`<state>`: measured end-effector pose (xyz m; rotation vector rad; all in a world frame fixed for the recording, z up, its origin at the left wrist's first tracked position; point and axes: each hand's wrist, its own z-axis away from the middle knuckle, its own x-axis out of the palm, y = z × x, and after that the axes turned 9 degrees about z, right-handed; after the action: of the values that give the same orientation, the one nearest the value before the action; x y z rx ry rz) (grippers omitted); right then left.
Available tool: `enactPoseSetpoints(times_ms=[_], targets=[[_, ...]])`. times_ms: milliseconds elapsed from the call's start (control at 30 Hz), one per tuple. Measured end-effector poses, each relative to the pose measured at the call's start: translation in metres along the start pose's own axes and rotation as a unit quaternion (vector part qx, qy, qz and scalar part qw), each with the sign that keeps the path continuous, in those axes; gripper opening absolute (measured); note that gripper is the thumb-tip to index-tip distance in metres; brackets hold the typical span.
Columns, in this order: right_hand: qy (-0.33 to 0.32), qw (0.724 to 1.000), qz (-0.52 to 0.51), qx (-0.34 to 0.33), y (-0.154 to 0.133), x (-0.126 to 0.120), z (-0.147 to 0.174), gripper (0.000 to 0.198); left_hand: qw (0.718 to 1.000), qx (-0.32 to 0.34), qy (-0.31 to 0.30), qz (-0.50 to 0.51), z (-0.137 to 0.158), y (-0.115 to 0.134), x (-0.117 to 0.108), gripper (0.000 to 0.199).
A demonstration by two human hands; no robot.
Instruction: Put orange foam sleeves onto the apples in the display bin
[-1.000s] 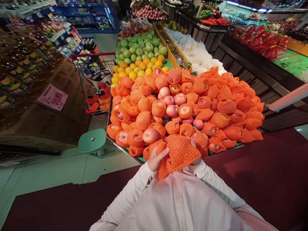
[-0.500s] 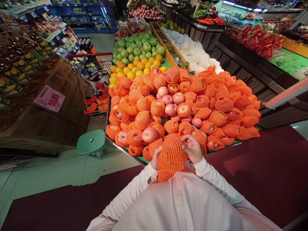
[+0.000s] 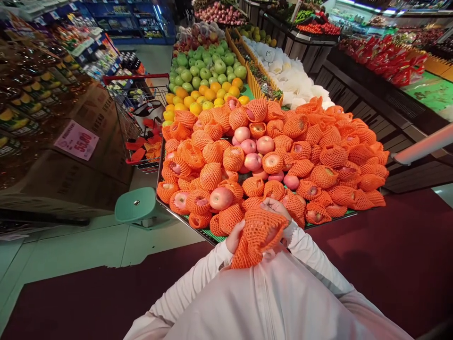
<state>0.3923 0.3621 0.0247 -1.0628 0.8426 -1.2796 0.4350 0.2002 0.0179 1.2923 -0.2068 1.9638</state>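
Close to my body, an orange foam fruit net (image 3: 256, 231) is held between my two hands. My left hand (image 3: 234, 237) grips its left side, the thumb along the mesh. At its upper right, my right hand (image 3: 278, 208) is closed on the net, with part of the fingers hidden behind it. Something pinkish shows through the mesh on the right, but I cannot make out whether an apple is inside. Just beyond lies a heap of apples in orange nets (image 3: 210, 175), with several bare apples (image 3: 253, 161) in the middle and another bare apple (image 3: 221, 198) nearer me.
Oranges (image 3: 195, 108) and green apples (image 3: 205, 73) lie behind the heap, beside white-wrapped fruit (image 3: 293, 80). A shopping cart (image 3: 136, 78) and a green stool (image 3: 136, 205) stand to the left. Stacked cartons (image 3: 95, 160) fill the far left. A pale pole (image 3: 424, 146) juts in from the right.
The net has turned and tilted, its wider end now towards the right. My right hand has gone from spread fingers beside it to closing on its upper edge. The view has shifted slightly.
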Motion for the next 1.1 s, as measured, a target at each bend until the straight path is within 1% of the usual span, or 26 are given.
enactPoseSetpoints(times_ms=[33,67,100,167,200,233,300,367,400,433,500,567,667,700,767,800,833,867,900,1000,1033,1100], targets=[[-0.004,1.0,0.0,0.014,0.001,0.001,0.001,0.054,1.0,0.018,0.014,0.008,-0.001,0.0,0.0,0.043],[0.003,1.0,0.007,0.014,0.001,0.001,0.004,0.052,0.999,0.03,0.021,0.011,-0.002,0.0,0.001,0.044],[0.021,1.0,0.02,-0.002,0.0,0.0,0.008,0.049,0.999,0.039,0.019,0.007,-0.002,0.0,0.001,0.047],[0.057,0.995,0.049,-0.065,-0.006,-0.005,0.02,0.049,0.997,0.067,0.006,-0.022,-0.002,0.001,0.003,0.052],[0.06,0.992,0.058,-0.099,-0.01,-0.008,0.026,0.052,0.995,0.089,0.002,-0.046,-0.001,0.002,0.003,0.054],[0.047,0.989,0.061,-0.125,-0.013,-0.01,0.033,0.055,0.99,0.116,0.002,-0.074,0.0,0.004,0.004,0.055],[-0.017,0.989,0.043,-0.139,-0.018,-0.013,0.043,0.064,0.977,0.164,0.007,-0.139,0.002,0.006,0.006,0.056],[-0.084,0.99,0.003,-0.113,-0.018,-0.013,0.05,0.073,0.96,0.194,0.014,-0.2,0.005,0.007,0.009,0.056],[-0.107,0.99,-0.022,-0.092,-0.016,-0.011,0.052,0.074,0.953,0.202,0.017,-0.225,0.006,0.007,0.01,0.056],[-0.123,0.989,-0.045,-0.075,-0.012,-0.01,0.053,0.074,0.947,0.204,0.018,-0.248,0.007,0.007,0.009,0.057],[-0.134,0.987,-0.069,-0.053,0.0,-0.007,0.055,0.069,0.934,0.205,0.023,-0.293,0.009,0.005,0.006,0.056],[-0.119,0.99,-0.065,-0.049,0.013,-0.005,0.059,0.066,0.912,0.209,0.032,-0.352,0.011,0.002,0.001,0.053],[-0.075,0.994,-0.058,-0.059,0.032,-0.006,0.069,0.068,0.863,0.234,0.023,-0.447,0.016,-0.002,-0.003,0.042],[-0.063,0.994,-0.063,-0.063,0.037,-0.006,0.073,0.07,0.845,0.254,0.011,-0.472,0.018,-0.003,-0.002,0.037],[-0.041,0.994,-0.082,-0.066,0.044,-0.007,0.081,0.072,0.808,0.314,-0.009,-0.498,0.022,-0.005,0.002,0.026],[-0.031,0.993,-0.092,-0.068,0.046,-0.007,0.085,0.073,0.794,0.342,-0.013,-0.502,0.023,-0.006,0.005,0.021],[-0.02,0.992,-0.101,-0.07,0.046,-0.006,0.089,0.074,0.788,0.362,-0.013,-0.498,0.025,-0.008,0.007,0.019],[-0.013,0.991,-0.108,-0.072,0.046,-0.006,0.093,0.075,0.792,0.37,-0.006,-0.486,0.025,-0.009,0.009,0.019],[-0.011,0.991,-0.115,-0.072,0.045,-0.005,0.096,0.075,0.803,0.37,0.006,-0.468,0.025,-0.01,0.009,0.022],[-0.035,0.988,-0.139,-0.061,0.041,-0.003,0.103,0.072,0.855,0.335,0.048,-0.393,0.024,-0.014,0.009,0.032],[-0.044,0.987,-0.147,-0.057,0.04,-0.002,0.104,0.07,0.87,0.323,0.055,-0.369,0.023,-0.014,0.008,0.034],[-0.051,0.985,-0.159,-0.052,0.039,0.0,0.106,0.069,0.895,0.299,0.044,-0.329,0.021,-0.014,0.008,0.036]])
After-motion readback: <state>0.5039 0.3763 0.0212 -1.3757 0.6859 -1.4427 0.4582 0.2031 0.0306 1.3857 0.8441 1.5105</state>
